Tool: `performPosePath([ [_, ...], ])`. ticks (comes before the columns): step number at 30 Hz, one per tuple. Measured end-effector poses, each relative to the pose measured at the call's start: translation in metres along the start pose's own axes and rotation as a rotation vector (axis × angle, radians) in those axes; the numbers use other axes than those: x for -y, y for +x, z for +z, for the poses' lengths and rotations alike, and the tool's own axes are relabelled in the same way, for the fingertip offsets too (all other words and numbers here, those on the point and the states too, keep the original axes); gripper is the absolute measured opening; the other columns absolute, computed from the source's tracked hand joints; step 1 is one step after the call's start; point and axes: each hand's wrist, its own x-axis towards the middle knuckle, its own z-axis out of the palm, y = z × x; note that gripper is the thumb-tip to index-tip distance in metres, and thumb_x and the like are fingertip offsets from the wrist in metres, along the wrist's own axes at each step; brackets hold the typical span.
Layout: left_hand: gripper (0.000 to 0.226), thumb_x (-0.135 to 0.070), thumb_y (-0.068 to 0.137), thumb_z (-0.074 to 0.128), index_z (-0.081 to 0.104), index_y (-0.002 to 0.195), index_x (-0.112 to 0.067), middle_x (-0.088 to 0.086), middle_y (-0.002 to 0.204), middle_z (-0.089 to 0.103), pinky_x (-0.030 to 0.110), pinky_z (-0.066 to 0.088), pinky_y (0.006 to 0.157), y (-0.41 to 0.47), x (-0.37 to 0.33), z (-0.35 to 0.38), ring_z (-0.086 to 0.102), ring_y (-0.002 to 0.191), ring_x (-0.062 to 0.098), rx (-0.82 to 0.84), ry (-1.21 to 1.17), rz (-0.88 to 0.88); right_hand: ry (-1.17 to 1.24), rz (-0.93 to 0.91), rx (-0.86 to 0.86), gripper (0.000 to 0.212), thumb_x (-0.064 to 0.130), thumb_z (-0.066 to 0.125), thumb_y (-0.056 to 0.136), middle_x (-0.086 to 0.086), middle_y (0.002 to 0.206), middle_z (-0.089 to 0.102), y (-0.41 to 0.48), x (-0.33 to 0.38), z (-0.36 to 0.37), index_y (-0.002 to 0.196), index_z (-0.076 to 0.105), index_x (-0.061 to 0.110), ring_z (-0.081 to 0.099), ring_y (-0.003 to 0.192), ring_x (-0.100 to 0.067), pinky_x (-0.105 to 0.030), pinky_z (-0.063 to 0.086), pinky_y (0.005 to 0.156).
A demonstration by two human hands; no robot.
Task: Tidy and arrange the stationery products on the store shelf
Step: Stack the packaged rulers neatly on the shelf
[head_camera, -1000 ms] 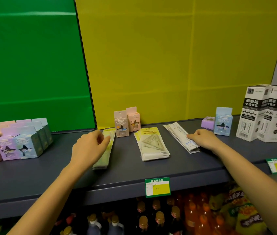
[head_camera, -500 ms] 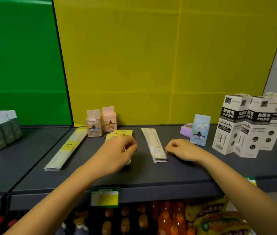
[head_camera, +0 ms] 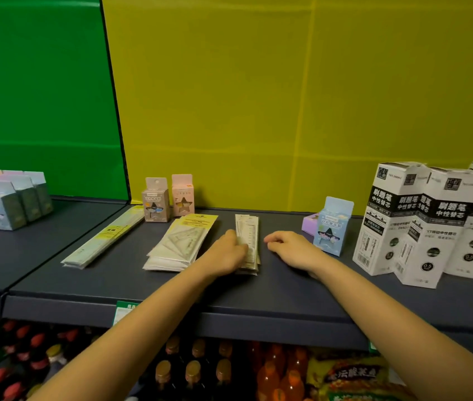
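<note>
On the dark grey shelf (head_camera: 287,287) lie three flat stacks: long yellow-labelled ruler packs (head_camera: 105,240) at the left, set-square packs (head_camera: 183,241) in the middle, and a narrow stack of short ruler packs (head_camera: 248,233) to their right. My left hand (head_camera: 225,251) rests on the left edge of the narrow stack, fingers curled against it. My right hand (head_camera: 293,248) lies loosely curled on the shelf just right of that stack, holding nothing. Two small pink boxes (head_camera: 168,199) stand behind the set squares.
A light blue box (head_camera: 332,227) and a purple box (head_camera: 310,224) stand right of my right hand. Tall white refill boxes (head_camera: 429,224) fill the far right. Pastel boxes (head_camera: 6,201) sit at the far left. Drink bottles (head_camera: 197,369) and snack bags are on the shelf below.
My left hand moved right from the long ruler packs, past the set-square stack, to the narrow ruler stack. The narrow stack now lies straight. My right hand stayed beside it.
</note>
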Motion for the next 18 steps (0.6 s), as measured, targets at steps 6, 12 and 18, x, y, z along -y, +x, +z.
performPosePath([
  [6, 0.048, -0.021, 0.094, 0.035, 0.024, 0.137, -0.004, 0.021, 0.138, 0.043, 0.035, 0.044, 0.095, 0.024, -0.013, 0.009, 0.051, 0.118, 0.035, -0.016, -0.116, -0.151, -0.033, 0.069, 0.075, 0.029, 0.017, 0.042, 0.092, -0.016, 0.076, 0.055, 0.033, 0.008, -0.006, 0.069, 0.057, 0.008, 0.043, 0.066, -0.016, -0.03, 0.031, 0.065],
  [12, 0.044, -0.017, 0.093, 0.034, 0.029, 0.132, 0.002, 0.026, 0.139, 0.038, 0.04, 0.038, 0.101, 0.034, -0.02, 0.015, 0.041, 0.125, 0.039, -0.115, -0.1, -0.174, -0.05, 0.099, 0.109, 0.031, 0.014, 0.04, 0.093, -0.004, 0.071, 0.049, 0.051, 0.014, -0.003, 0.062, 0.048, 0.014, 0.045, 0.07, -0.021, -0.027, 0.034, 0.057],
  [18, 0.05, -0.021, 0.086, 0.039, 0.03, 0.132, -0.002, 0.024, 0.135, 0.043, 0.046, 0.041, 0.101, 0.04, -0.014, 0.014, 0.048, 0.12, 0.039, -0.07, -0.177, -0.19, -0.062, 0.13, 0.038, 0.035, 0.008, 0.04, 0.09, -0.005, 0.061, 0.04, 0.062, 0.012, 0.002, 0.056, 0.04, 0.014, 0.035, 0.054, -0.017, -0.025, 0.023, 0.046],
])
